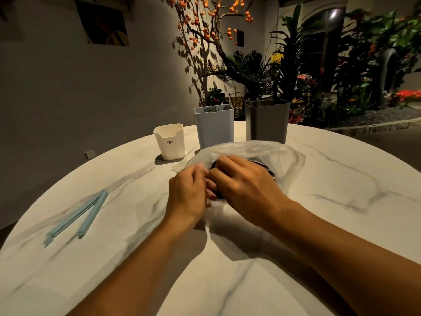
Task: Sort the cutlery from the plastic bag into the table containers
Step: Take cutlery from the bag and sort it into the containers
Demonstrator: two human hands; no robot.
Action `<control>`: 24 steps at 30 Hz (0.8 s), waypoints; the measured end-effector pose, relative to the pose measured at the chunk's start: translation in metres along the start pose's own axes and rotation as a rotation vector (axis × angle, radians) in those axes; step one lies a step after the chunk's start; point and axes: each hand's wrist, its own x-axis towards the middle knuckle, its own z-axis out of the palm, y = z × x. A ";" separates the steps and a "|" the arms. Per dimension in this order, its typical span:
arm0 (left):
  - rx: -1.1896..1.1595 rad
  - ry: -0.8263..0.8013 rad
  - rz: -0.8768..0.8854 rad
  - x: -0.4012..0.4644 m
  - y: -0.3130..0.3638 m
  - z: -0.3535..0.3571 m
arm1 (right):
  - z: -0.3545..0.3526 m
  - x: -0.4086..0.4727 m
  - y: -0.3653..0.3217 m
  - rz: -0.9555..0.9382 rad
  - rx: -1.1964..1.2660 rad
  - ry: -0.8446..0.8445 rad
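**Both hands at bag mouth, three bins behind**

Far side of table (pixel 341 201): three bins in a row. White bin (pixel 169 142) at left, short, marked "CRBW", inside not visible. Blue bin (pixel 214 128) in middle, taller, thin handle tips just showing above rim. Grey bin (pixel 266 122) at right, tallest, a couple of pale tips poking over far-left rim; type unreadable.

Bag (pixel 282 160) just near of blue and grey bins, centre of table. Clear, crumpled, mouth toward near side. Dark cutlery (pixel 262 164) inside, bunched, individual pieces not distinguishable.

Left hand (pixel 189 192) on near-left edge of bag mouth, fingers curled, pinching plastic. Right hand (pixel 246 185) over opening, fingers bent down onto dark contents; actual grip hidden, cannot tell. Hands touching each other.

Blue clip (pixel 79 215) opened in a V, near left, well apart from bag.
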 end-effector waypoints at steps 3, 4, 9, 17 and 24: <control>-0.480 -0.220 -0.453 0.006 0.008 -0.004 | -0.004 0.004 -0.011 -0.111 0.067 0.038; -0.624 -0.284 -0.561 0.006 0.013 -0.009 | -0.004 0.005 -0.015 -0.159 0.103 0.036; -0.445 -0.476 -0.495 0.006 0.010 -0.031 | -0.014 0.004 -0.029 -0.177 0.410 -0.129; -0.440 -0.644 -0.446 0.009 0.006 -0.029 | -0.006 -0.007 0.029 0.880 0.637 -0.058; -0.432 -0.782 -0.376 0.002 0.010 -0.028 | -0.011 -0.006 0.031 0.880 0.969 -0.100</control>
